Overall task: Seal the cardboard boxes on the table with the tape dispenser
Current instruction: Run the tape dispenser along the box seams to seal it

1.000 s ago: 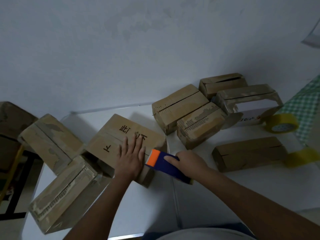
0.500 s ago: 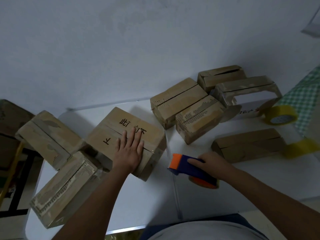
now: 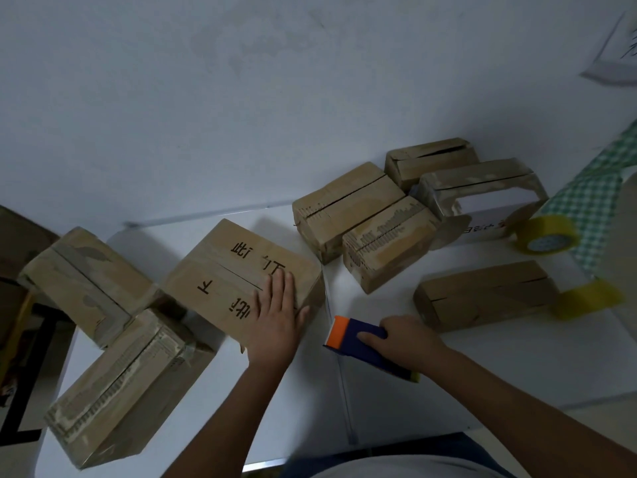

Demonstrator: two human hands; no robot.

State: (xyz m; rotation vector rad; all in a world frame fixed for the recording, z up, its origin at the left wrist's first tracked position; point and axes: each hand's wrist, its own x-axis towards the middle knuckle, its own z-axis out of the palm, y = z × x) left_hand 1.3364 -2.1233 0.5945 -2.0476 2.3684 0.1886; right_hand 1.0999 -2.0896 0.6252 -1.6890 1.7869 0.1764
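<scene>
A cardboard box with black printed characters (image 3: 220, 270) lies in the middle of the white table (image 3: 465, 381). My left hand (image 3: 277, 320) rests flat on its near right corner, fingers straight. Just right of that box my right hand (image 3: 403, 343) grips the blue tape dispenser (image 3: 358, 343), whose orange front end points at the box without touching it. Several other cardboard boxes lie around: two at the left (image 3: 86, 277) (image 3: 127, 384), a cluster at the back right (image 3: 348, 208), and a long one (image 3: 482, 294) to the right.
Two yellow tape rolls (image 3: 548, 234) (image 3: 586, 300) lie at the table's right side beside a green checked cloth (image 3: 586, 208). A white wall rises behind the table. Dark furniture (image 3: 13, 339) stands off the left edge. The table's near edge runs just before my body.
The dispenser left the box's corner, swung out right, and now has come back toward the box. My left hand stayed flat on the box, which shifted slightly.
</scene>
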